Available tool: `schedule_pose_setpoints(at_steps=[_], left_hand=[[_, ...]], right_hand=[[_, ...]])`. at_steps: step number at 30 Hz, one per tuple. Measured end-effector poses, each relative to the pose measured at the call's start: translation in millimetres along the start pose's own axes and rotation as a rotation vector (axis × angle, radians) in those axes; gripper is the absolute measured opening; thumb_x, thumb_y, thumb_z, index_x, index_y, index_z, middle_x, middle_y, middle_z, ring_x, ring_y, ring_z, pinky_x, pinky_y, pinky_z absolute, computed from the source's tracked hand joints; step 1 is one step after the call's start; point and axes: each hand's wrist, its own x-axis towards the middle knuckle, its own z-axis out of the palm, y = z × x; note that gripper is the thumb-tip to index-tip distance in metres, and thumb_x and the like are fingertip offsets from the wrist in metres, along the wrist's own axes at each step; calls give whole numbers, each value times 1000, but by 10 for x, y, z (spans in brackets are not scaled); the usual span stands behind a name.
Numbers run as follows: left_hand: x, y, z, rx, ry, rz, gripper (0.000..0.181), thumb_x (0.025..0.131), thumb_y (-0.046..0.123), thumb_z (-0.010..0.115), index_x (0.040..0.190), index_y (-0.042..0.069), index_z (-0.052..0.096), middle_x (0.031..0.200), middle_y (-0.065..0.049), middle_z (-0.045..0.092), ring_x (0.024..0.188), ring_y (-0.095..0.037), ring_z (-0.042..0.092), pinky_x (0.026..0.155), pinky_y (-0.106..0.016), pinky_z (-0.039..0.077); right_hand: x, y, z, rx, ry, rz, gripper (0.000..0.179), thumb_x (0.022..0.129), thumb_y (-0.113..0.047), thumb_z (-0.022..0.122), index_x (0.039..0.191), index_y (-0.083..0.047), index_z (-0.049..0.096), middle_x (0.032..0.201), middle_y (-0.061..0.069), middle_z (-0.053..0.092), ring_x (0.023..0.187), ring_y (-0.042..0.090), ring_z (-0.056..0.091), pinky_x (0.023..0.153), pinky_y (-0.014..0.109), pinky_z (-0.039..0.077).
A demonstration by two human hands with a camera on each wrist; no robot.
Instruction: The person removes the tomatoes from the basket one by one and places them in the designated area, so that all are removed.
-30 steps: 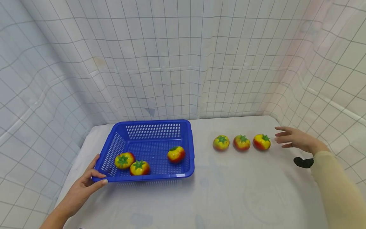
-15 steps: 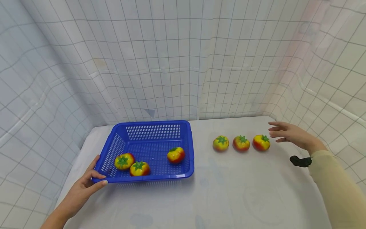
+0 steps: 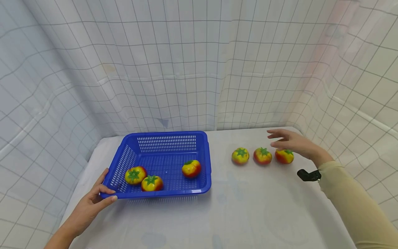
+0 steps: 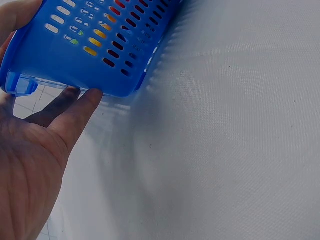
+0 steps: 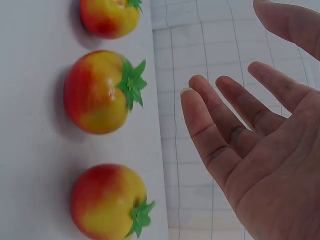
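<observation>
The blue basket [image 3: 168,164] is on the table [image 3: 242,211], and the left hand [image 3: 88,207] grasps its near left corner, fingers curled round the rim. Inside the basket, toward that corner, the left tomato [image 3: 135,175] and the front tomato [image 3: 152,183] lie close against each other, while the lone tomato [image 3: 191,168] lies near the basket's right wall. Right of the basket, well apart from it, three more lie in a row, slightly spaced: the first tomato [image 3: 240,156] nearest the basket, then the middle tomato [image 3: 262,156], then the last tomato [image 3: 284,158]. The right hand [image 3: 293,141] hangs above that last one, partly covering it in the head view, fingers loosely bent and released. Farther right of the basket comes a pale yellow sleeve [image 3: 351,197], with a black piece [image 3: 309,175] at the wrist. Behind the basket hangs a white curtain [image 3: 186,83] with a dark grid.
</observation>
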Motion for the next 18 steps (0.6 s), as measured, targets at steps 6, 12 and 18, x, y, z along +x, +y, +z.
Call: schedule_pose_setpoints(at_steps=[6,12,18], left_hand=[[5,-19,-1,-27,-13,15,16,104,7,59,112,-4,50,171,13,-9,142,-63,5,92,-11,46],[6,-27,-5,-32,-11,11,16,104,7,59,113,-3,51,171,13,-9,143,-63,3,92,-11,46],[7,-14,-10,-22,-4,-1,18,104,8,60,114,-4,51,170,14,-9,144,-64,2,91,-10,46]], right_hand=[[117,-186,189,-14,-47,-55,61,98,-36,69,153,-23,44,149,5,52,127,26,58,105,49,47],[214,-358,361,-27,-83,-81,62,95,-40,74,150,-31,47,146,-4,55,123,19,62,107,52,44],[303,-577,554,-34,-160,-117,61,96,-39,73,150,-37,45,148,-10,52,127,22,59,105,47,46]])
